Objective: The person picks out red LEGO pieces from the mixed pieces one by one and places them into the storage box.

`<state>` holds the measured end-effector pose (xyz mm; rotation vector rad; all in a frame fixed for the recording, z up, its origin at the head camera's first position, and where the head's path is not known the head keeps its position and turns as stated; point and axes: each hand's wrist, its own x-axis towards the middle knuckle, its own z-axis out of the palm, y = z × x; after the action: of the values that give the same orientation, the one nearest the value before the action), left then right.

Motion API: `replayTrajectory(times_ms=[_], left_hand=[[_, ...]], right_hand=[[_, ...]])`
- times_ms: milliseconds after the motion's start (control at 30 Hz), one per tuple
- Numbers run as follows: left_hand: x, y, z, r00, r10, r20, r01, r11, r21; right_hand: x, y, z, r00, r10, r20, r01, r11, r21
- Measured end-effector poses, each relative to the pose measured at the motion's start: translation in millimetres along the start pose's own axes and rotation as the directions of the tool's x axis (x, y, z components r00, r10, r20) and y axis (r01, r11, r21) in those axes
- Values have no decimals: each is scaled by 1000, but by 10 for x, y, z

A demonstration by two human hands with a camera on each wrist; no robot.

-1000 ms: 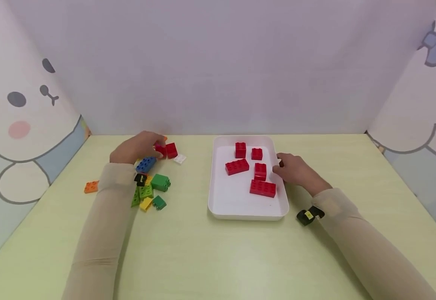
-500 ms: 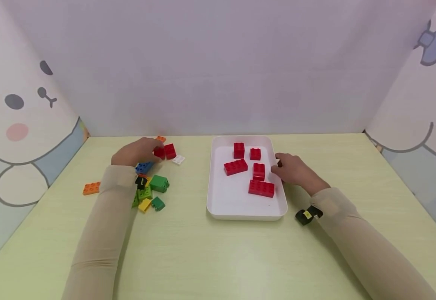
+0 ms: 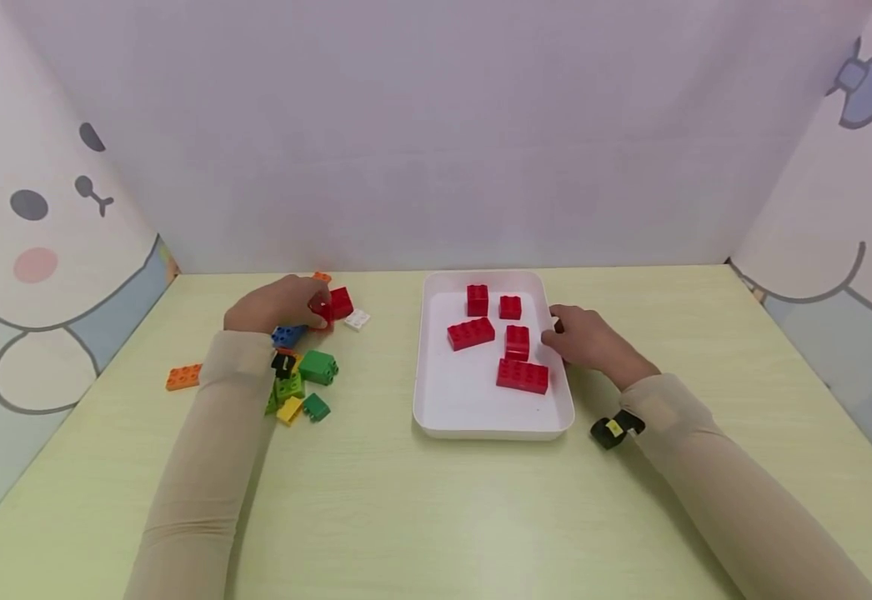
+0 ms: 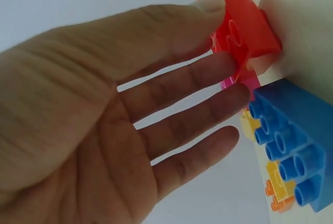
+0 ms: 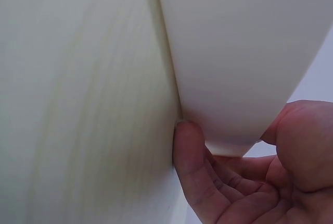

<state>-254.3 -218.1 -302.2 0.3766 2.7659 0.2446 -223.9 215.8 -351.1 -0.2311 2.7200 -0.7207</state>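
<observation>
At the far left of the table in the head view, my left hand [image 3: 278,305] pinches a red brick [image 4: 255,28] between thumb and fingertips. The left wrist view shows the thumb on that brick and the other fingers stretched out beside it. Another red brick [image 3: 342,302] lies just to its right. Close below the hand is a blue brick [image 4: 299,135] with studs showing. My right hand [image 3: 593,340] grips the right wall of a white tray [image 3: 454,421], thumb over the rim and fingers against the outside. Several red bricks [image 3: 523,377] lie inside the tray.
Near the left forearm lie green bricks [image 3: 319,367], a yellow brick [image 3: 289,410] and an orange brick [image 3: 183,377]. A white brick [image 3: 357,319] and a small orange brick [image 3: 322,277] are close to the left hand. A wall [image 3: 436,133] rises behind the table.
The red brick at my left fingertips has turned, and the thumb has come in against it. My right hand stays on the tray. The head view has shifted slightly.
</observation>
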Motion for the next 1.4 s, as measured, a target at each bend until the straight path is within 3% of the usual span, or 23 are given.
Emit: replayTrajectory(times_ms=[500, 633, 800, 1100, 1267, 1400], left_hand=[[70, 58, 63, 999, -47, -12, 47, 999, -7], [50, 102, 67, 996, -84, 9, 84, 996, 6], [5, 135, 49, 996, -86, 14, 86, 996, -7], [-70, 91, -36, 999, -24, 25, 25, 999, -28], [-143, 83, -153, 996, 78, -46, -81, 994, -79], [-197, 146, -221, 987, 134, -93, -149, 972, -180]], right_hand=[[13, 12, 3, 1000, 20, 7, -20, 1000, 11], [7, 3, 0, 1000, 18, 5, -18, 1000, 9], [3, 1, -4, 1000, 16, 3, -16, 1000, 13], [9, 19, -1, 1000, 9, 0, -9, 1000, 9], [14, 26, 2, 1000, 6, -3, -6, 1000, 4], [13, 27, 8, 1000, 11, 0, -11, 1000, 11]])
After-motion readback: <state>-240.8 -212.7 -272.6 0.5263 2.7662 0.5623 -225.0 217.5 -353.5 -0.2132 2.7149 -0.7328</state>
